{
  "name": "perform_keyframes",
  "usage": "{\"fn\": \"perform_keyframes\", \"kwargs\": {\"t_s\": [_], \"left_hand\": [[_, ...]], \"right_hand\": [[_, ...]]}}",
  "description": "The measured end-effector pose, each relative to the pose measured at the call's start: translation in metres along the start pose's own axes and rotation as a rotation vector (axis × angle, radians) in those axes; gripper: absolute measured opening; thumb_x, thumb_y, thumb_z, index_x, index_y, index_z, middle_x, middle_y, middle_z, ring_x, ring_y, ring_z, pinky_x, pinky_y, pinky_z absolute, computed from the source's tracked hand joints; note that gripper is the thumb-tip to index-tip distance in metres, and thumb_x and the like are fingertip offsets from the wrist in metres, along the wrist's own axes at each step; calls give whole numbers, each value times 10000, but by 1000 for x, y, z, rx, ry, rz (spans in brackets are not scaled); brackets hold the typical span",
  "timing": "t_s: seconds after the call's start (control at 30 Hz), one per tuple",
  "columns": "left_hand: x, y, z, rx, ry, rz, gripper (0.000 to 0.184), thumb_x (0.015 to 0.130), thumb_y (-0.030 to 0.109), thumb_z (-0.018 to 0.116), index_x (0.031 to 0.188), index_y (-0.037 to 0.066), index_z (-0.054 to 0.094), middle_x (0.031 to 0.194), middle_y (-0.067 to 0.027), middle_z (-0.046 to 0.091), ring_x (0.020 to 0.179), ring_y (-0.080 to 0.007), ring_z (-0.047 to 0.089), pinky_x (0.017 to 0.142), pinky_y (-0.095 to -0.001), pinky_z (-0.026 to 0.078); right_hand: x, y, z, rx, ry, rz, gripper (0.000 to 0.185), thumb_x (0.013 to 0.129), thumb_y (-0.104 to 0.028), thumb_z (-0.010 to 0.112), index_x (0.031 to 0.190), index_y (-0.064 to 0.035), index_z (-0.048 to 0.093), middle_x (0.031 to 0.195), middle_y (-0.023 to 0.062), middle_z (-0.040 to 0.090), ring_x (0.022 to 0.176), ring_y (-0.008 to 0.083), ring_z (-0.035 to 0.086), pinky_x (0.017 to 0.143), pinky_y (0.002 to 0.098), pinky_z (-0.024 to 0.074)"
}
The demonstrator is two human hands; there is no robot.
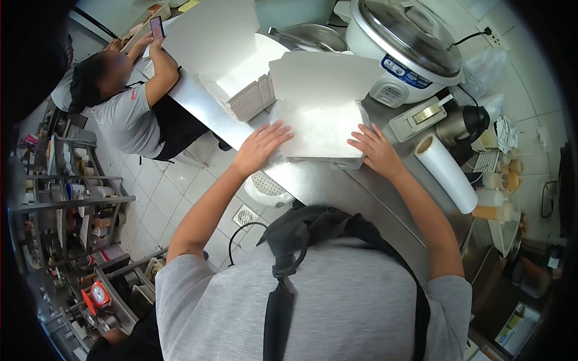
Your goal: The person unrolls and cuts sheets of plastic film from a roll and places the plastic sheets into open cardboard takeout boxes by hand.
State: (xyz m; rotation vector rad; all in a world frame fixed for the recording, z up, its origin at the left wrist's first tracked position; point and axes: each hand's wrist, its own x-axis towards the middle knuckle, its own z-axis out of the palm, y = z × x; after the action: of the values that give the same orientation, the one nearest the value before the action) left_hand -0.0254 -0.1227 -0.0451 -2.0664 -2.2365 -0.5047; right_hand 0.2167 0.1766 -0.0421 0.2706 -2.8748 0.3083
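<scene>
A white cardboard box (325,129) with its lid raised stands on the steel counter (313,183), clear plastic showing around its sides. My left hand (263,146) lies against the box's left side, fingers stretched out over the plastic. On the right side rests my right hand (376,150), its fingers spread at the box's edge. Neither hand is wrapped round anything. Behind and to the left is a stack of white cartons (250,99), beside another open white box (241,63).
A large rice cooker (400,60), tape dispenser (418,117), metal jug (460,126) and white roll (445,171) stand at the right. A metal bowl (316,37) is behind. At the left, a seated person (129,108) holds a phone (157,27). Below is a stool (265,188).
</scene>
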Motion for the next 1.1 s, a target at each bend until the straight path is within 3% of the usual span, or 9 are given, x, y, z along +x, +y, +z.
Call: {"fn": "perform_keyframes", "kwargs": {"t_s": [0.13,0.23,0.33,0.4,0.53,0.7,0.8,1.0,1.1], "left_hand": [[-7,-1,-8,-118,65,10,589,835,202,657,1394,183,472,1501,-27,439,1398,-240,388,1143,-442,346],[-13,3,-10,-121,72,46,532,834,215,672,1347,169,538,1433,-31,521,1363,-250,442,1121,-451,371],[-14,-1,0,-206,164,51,347,871,189,646,1214,135,647,1322,-50,616,1260,-299,539,1061,-444,425],[-10,6,3,-396,231,-239,209,925,198,598,1083,94,685,1224,-70,670,1206,-311,583,1040,-421,433],[5,17,0,-792,332,-576,134,926,155,626,980,63,707,1098,-90,719,1122,-321,631,1003,-393,454],[1,32,-9,-471,338,-307,156,792,85,743,941,87,698,1058,-53,732,1139,-287,635,995,-409,456],[-12,26,-4,-371,310,-213,186,745,72,765,907,98,676,1075,-32,731,1170,-263,623,988,-422,459],[-20,32,-9,-237,275,-102,212,728,76,753,905,104,640,1138,-28,714,1190,-261,608,988,-425,464],[-15,39,-18,-207,276,-98,208,736,59,735,915,112,642,1196,-27,691,1208,-255,594,1002,-426,462]], "right_hand": [[-11,-5,1,89,96,29,605,740,-99,743,1306,-192,552,1346,52,536,1374,284,414,1148,525,322],[-13,-11,0,179,161,55,500,775,-107,733,1246,-153,572,1284,84,583,1344,307,453,1142,518,333],[-12,-13,5,335,237,212,342,817,-99,710,1143,-110,608,1179,109,642,1281,324,521,1135,506,343],[-10,-17,18,482,341,421,235,839,-91,694,1065,-87,630,1105,113,674,1231,333,566,1131,499,350],[3,-33,6,434,380,381,104,843,-83,692,934,-84,641,1047,90,683,1175,330,607,1104,522,373],[-8,-35,3,250,240,177,139,770,-20,694,817,-89,583,1003,70,672,1169,319,618,1081,544,397],[-18,-28,9,218,306,97,191,731,19,684,825,-87,555,1000,69,664,1176,310,617,1077,535,410],[-23,-34,14,331,450,207,171,765,48,670,749,-58,537,928,65,642,1111,290,654,990,475,511],[-17,-39,2,297,403,225,195,767,52,685,712,-46,525,856,58,606,1059,273,676,961,454,535]]}}
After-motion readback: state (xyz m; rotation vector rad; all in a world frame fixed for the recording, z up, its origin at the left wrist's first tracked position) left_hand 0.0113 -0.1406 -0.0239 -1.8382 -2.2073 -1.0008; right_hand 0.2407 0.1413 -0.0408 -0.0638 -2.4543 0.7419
